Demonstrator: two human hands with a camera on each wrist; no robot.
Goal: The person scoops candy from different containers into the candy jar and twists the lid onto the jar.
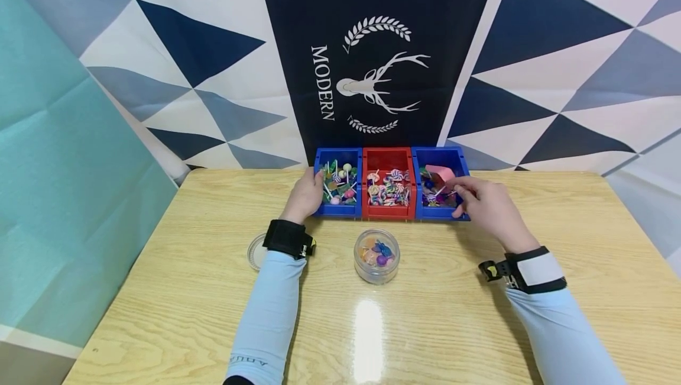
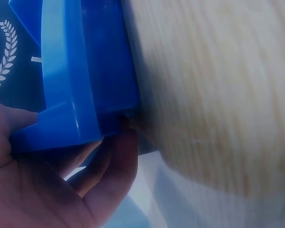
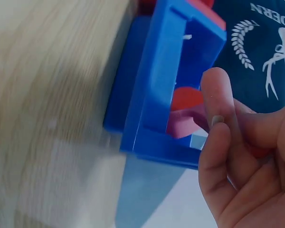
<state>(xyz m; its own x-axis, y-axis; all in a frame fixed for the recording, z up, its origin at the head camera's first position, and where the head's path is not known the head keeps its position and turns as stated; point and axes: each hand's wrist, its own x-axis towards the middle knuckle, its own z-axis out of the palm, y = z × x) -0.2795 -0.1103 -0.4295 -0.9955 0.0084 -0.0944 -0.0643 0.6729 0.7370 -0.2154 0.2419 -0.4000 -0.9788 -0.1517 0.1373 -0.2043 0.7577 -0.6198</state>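
My left hand [image 1: 305, 196] grips the outer side of the left blue bin [image 1: 339, 210]; in the left wrist view its thumb lies over the rim and the fingers [image 2: 121, 166] curl beneath. That bin holds small lollipop-like and candy-like charms. Over the right blue bin [image 1: 441, 213], my right hand [image 1: 492, 204] pinches a pink scoop [image 1: 440, 172] between thumb and fingers. The scoop's wide end [image 3: 180, 122] sits inside that bin, among dark and purple charms. Part of its handle is hidden by the fingers.
Between the blue bins stands a red bin [image 1: 388, 212] of striped swirl charms. A clear round jar [image 1: 376, 275] with several colored charms stands in front on the wooden table [image 1: 425, 326]. A clear round lid [image 1: 255, 252] lies partly behind the left wrist. A patterned backdrop rises behind the bins.
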